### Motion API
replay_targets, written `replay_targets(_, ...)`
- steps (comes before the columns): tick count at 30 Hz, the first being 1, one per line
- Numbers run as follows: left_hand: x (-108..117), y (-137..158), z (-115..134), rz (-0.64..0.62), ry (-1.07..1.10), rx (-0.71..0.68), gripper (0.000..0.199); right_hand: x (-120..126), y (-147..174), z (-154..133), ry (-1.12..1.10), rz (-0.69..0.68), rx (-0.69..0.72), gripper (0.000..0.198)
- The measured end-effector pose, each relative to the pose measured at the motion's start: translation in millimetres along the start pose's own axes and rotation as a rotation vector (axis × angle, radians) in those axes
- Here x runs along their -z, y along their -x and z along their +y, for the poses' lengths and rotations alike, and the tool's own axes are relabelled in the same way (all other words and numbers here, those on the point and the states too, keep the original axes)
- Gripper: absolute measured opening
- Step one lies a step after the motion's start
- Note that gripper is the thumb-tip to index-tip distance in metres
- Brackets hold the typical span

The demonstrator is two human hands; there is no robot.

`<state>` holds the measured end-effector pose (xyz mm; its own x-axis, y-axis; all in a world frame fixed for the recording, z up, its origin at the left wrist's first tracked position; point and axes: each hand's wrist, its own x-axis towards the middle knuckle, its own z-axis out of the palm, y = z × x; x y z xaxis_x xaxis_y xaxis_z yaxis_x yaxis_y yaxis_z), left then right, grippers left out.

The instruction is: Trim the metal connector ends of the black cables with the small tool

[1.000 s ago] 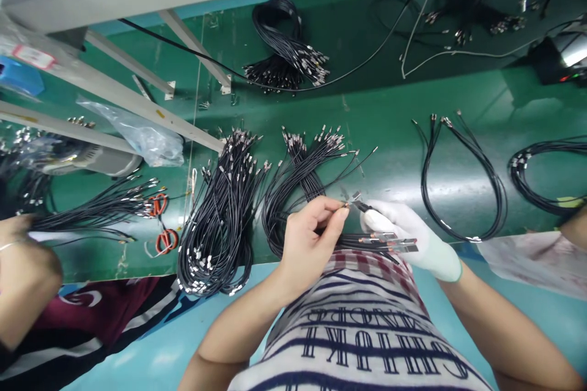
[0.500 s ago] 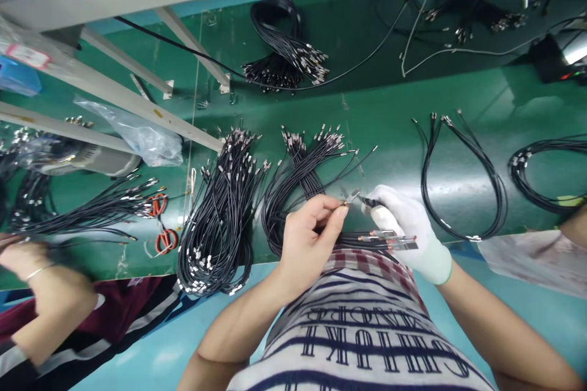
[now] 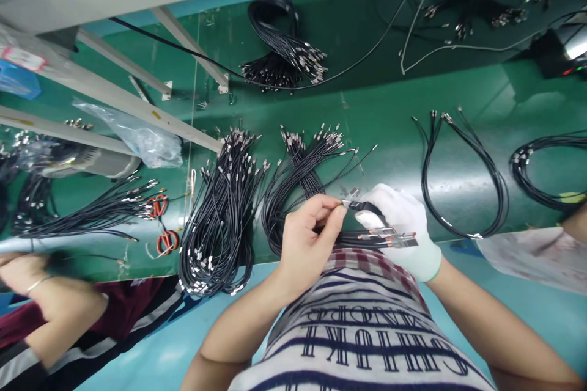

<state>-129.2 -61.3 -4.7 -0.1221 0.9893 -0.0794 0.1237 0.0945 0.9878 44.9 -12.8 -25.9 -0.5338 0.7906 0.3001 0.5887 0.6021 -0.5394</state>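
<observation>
My bare left hand (image 3: 308, 241) pinches a thin cable end (image 3: 344, 202) between thumb and fingertips. In a white glove, my right hand (image 3: 406, 229) is closed around a small black-handled tool (image 3: 370, 208) with a metal tip; its exact kind is unclear. The tip meets the cable end at my left fingertips. Below the hands, at the table edge, lie several black cables with metal ends (image 3: 380, 237), partly hidden by my left hand. Just beyond my left hand, a bundle of black cables (image 3: 277, 208) rests on the green table (image 3: 376, 116).
A large cable bundle (image 3: 215, 220) lies to the left, beside orange-handled scissors (image 3: 167, 241). Looped cables (image 3: 498, 195) lie at right. Another bundle (image 3: 279, 43) sits at the back, near metal frame legs (image 3: 190, 49). A co-worker's arm (image 3: 59, 299) is at far left.
My right hand has shifted slightly left, bringing the tool's tip up to the cable end at my left fingertips. The co-worker's hand has moved away from the cables at left.
</observation>
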Motion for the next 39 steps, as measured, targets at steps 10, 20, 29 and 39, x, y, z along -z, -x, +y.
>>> replay_targets(10, 0.7, -0.5, 3.8, -0.005, -0.023, -0.001, 0.024, -0.6, -0.9, -1.7, 0.023, 0.168, -0.063, 0.03)
replay_targets(20, 2.1, 1.0, -0.7, -0.023, -0.009, 0.01, 0.021, -1.4, -1.0, -1.8, -0.068, 0.045, -0.011, 0.026)
replay_targets(29, 2.4, 1.7, 2.6, -0.026, 0.008, 0.027, 0.023, 2.1, 0.8, 3.4, -0.351, 0.074, -0.1, 0.025)
replay_targets(39, 2.5, 2.0, 6.4, -0.019, -0.01, -0.002, 0.022, 1.9, 0.0, -0.9, -0.486, -0.097, -0.2, 0.035)
